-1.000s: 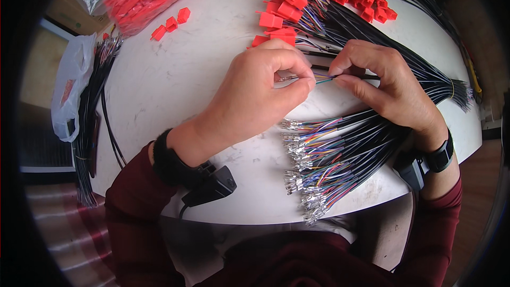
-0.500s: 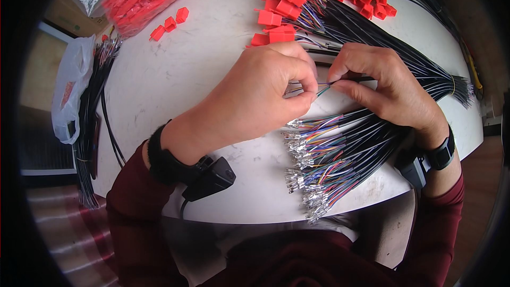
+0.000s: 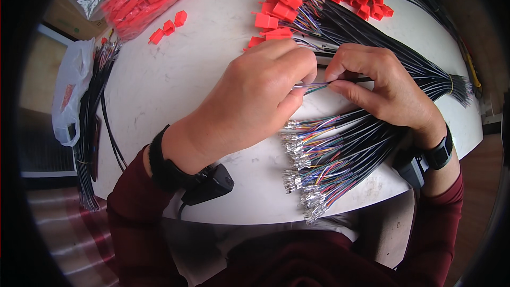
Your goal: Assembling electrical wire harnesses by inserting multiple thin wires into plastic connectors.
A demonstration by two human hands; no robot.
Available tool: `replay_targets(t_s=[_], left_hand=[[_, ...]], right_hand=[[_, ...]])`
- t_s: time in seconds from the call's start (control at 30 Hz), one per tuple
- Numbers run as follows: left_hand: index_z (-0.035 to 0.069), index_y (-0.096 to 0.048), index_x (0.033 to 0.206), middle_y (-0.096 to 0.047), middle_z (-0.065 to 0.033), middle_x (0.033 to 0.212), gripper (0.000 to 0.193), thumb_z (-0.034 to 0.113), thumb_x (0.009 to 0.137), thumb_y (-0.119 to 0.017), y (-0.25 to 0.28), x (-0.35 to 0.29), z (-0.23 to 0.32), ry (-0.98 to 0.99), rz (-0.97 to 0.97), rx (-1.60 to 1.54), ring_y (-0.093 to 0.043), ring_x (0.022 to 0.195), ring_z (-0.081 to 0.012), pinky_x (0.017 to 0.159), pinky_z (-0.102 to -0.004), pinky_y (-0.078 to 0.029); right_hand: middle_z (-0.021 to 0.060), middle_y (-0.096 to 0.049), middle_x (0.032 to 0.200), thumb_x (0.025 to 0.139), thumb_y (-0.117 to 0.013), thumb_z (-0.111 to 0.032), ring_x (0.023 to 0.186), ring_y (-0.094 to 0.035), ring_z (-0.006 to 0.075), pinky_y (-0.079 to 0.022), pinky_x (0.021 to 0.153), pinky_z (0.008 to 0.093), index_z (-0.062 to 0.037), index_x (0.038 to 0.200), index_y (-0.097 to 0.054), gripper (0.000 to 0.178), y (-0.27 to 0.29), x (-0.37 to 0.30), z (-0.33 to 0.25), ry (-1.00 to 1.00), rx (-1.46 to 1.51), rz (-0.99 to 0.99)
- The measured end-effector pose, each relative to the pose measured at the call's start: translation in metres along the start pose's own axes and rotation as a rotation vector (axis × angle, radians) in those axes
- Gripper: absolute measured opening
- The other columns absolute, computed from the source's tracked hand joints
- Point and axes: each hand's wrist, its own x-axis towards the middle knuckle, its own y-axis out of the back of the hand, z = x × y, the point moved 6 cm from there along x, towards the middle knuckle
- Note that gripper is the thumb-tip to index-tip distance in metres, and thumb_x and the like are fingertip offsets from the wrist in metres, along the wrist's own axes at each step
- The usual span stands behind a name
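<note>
Between my hands stretches a black cable (image 3: 363,79) whose thin coloured wires (image 3: 313,86) are bared on the left side. My right hand (image 3: 385,85) pinches it between thumb and forefinger, where the wires leave the black sleeve. My left hand (image 3: 255,95) is closed round the wires; its fingertips and the wire ends are hidden behind the hand. Just below lies a bundle of black cables (image 3: 366,146) with metal terminals (image 3: 297,154) on their coloured wires. Beyond my hands, red plastic connector housings (image 3: 279,10) sit on the wire ends of another bundle (image 3: 382,40).
A clear bag of red housings (image 3: 154,0) lies at the far left, with a few loose red housings (image 3: 169,27) beside it. More red housings (image 3: 366,0) are piled at the back. A cable bundle (image 3: 90,111) and white plastic bag (image 3: 74,90) hang at the table's (image 3: 154,90) left edge.
My left hand has rolled and its fingers have shifted slightly left along the wires, so a longer stretch of wire shows between the hands. My right hand has barely moved.
</note>
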Motion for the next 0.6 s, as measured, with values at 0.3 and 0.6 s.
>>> replay_targets(t_s=[0.3,0.6], left_hand=[[0.001,-0.063,0.095,-0.060,-0.0112,0.087,0.018,-0.002,0.078,-0.065,-0.002,-0.002,-0.007,0.015,-0.015,-0.018,-0.063,0.080,-0.0259,0.071,-0.0318,-0.050],[-0.001,-0.061,0.100,-0.064,-0.0099,0.095,0.022,-0.008,0.080,-0.060,-0.004,-0.001,-0.014,0.146,0.010,-0.231,-0.064,0.088,-0.0181,0.079,-0.0289,-0.050]], right_hand=[[0.0122,-0.060,0.080,0.083,-0.065,0.002,0.071,-0.060,0.0209,-0.049,0.068,0.0314,0.0046,0.091,-0.059,0.010,-0.002,0.000,0.003,-0.050,0.033,-0.011],[0.0088,-0.059,0.078,0.087,-0.062,-0.002,0.070,-0.055,0.0134,-0.046,0.066,0.0286,0.0039,0.092,-0.061,0.008,-0.004,-0.001,0.007,-0.155,0.088,-0.067]])
